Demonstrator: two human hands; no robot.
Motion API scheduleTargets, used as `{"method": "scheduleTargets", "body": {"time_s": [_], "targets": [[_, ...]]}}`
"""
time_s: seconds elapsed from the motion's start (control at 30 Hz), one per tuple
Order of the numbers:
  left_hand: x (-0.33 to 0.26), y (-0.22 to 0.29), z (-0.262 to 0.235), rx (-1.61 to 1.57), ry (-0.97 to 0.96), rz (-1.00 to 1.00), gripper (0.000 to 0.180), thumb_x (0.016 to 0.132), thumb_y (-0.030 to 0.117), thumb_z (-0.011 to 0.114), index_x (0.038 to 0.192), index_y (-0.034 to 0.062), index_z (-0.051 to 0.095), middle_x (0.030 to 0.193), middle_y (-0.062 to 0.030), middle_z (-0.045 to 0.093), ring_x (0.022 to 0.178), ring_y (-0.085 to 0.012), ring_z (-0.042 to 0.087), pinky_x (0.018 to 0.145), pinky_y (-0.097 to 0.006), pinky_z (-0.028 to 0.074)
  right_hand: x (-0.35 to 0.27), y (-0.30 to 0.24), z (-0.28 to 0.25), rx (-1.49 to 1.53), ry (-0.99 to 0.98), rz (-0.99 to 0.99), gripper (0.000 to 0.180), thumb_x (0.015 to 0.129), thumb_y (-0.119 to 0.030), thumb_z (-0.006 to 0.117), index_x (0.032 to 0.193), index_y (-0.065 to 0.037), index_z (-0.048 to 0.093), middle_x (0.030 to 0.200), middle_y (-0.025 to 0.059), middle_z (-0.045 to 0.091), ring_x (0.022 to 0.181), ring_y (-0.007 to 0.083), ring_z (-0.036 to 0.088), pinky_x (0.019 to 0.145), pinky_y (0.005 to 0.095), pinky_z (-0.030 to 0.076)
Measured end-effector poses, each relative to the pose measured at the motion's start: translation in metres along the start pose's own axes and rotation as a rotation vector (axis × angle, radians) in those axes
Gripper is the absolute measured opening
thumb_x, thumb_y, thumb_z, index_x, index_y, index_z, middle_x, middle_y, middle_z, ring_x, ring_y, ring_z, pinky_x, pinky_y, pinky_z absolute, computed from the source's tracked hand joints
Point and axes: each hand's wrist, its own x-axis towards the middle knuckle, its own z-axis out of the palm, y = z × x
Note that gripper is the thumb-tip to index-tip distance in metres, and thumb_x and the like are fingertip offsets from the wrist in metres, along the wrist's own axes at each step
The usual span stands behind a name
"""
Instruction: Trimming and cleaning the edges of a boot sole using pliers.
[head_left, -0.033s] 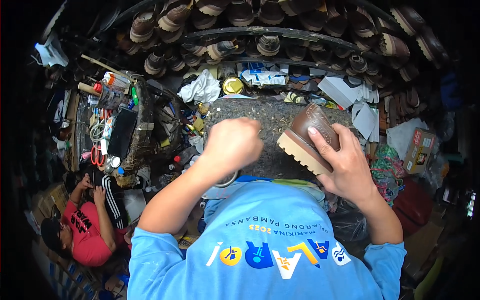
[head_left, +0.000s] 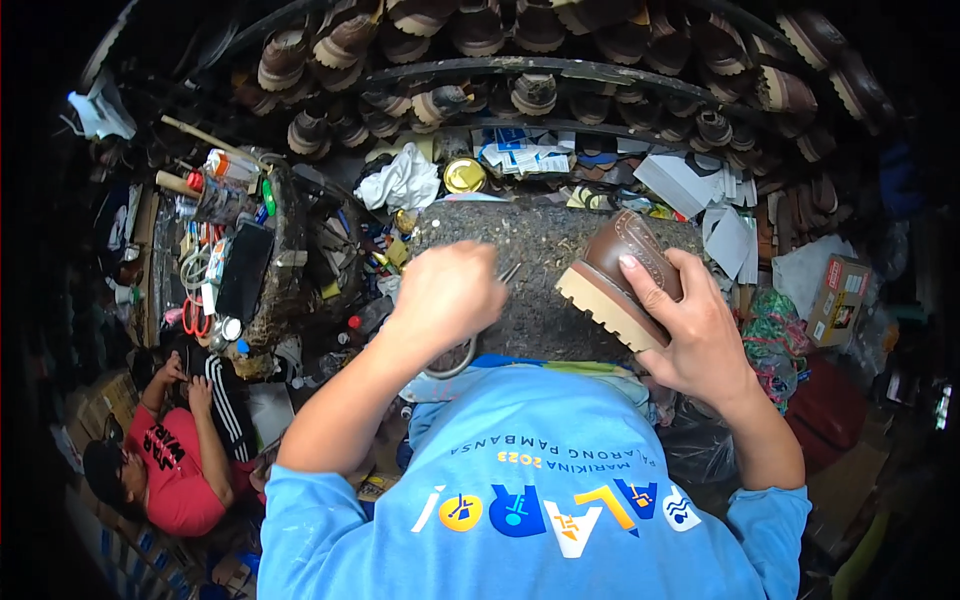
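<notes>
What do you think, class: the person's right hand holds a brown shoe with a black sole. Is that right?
Not quite: the sole is tan, not black, as the head view shows. The person's right hand does hold a brown shoe.

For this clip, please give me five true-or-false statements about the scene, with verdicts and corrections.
1. The right hand holds a brown shoe. True.
2. The shoe's treaded sole is black. False: the sole is light tan.
3. A round gold tin sits to the right of a crumpled white cloth. True.
4. The left hand lies flat with its fingers spread. False: the left hand is curled closed.
5. Red-handled scissors lie left of the left hand. True.
</notes>
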Motion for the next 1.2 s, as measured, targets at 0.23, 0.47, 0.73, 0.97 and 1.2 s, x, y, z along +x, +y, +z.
{"method": "scheduleTargets", "body": {"time_s": [0.23, 0.47, 0.73, 0.97, 1.2], "targets": [[-0.110, -0.021, 0.028, 0.189, 0.017, -0.052, 0.032, 0.083, 0.012, 0.070, 0.113, -0.0006, 0.071, 0.111, -0.0205, 0.071, 0.097, -0.0361, 0.068, 0.086, -0.046, 0.052, 0.007, 0.042, 0.008, 0.481, -0.301, 0.175, 0.103, 0.067, -0.024, 0.087, 0.161, -0.028, 0.045, 0.132, 0.0260, 0.052, 0.122, 0.0447, 0.058, 0.106, 0.0479, 0.049], [-0.115, -0.020, 0.030, 0.071, -0.014, -0.077, 0.056, 0.080, 0.003, 0.065, 0.136, -0.0013, 0.064, 0.111, -0.0197, 0.071, 0.097, -0.0355, 0.068, 0.088, -0.045, 0.051, 0.040, 0.017, 0.051, 0.161, -0.447, 0.120, 0.107, 0.069, -0.042, 0.087, 0.161, -0.029, 0.035, 0.124, 0.0240, 0.053, 0.118, 0.0443, 0.058, 0.106, 0.0493, 0.050], [-0.096, -0.023, -0.022, -0.392, -0.102, -0.219, 0.070, 0.071, 0.000, 0.071, 0.141, 0.0033, 0.066, 0.094, -0.0142, 0.069, 0.089, -0.0316, 0.067, 0.085, -0.039, 0.053, 0.040, 0.049, 0.019, 0.410, -0.329, 0.233, 0.109, 0.064, -0.041, 0.092, 0.161, -0.028, 0.044, 0.118, 0.0189, 0.064, 0.117, 0.0373, 0.065, 0.105, 0.0451, 0.052], [-0.060, -0.004, -0.011, -0.673, 0.175, 0.262, 0.078, 0.065, 0.003, 0.071, 0.143, 0.0032, 0.064, 0.121, -0.0177, 0.075, 0.090, -0.0295, 0.070, 0.085, -0.039, 0.051, 0.027, 0.051, -0.003, 1.085, -0.114, 0.268, 0.111, 0.061, -0.035, 0.098, 0.156, -0.004, 0.050, 0.149, 0.0160, 0.060, 0.137, 0.0266, 0.057, 0.120, 0.0399, 0.038], [-0.042, 0.003, -0.032, -0.615, 0.061, 0.302, 0.081, 0.062, 0.004, 0.070, 0.143, 0.0042, 0.065, 0.128, -0.0166, 0.074, 0.091, -0.0302, 0.068, 0.084, -0.038, 0.051, 0.019, 0.056, -0.008, 0.747, -0.055, 0.032, 0.109, 0.061, -0.040, 0.097, 0.153, -0.003, 0.053, 0.148, 0.0217, 0.060, 0.139, 0.0338, 0.056, 0.119, 0.0424, 0.040]]}}
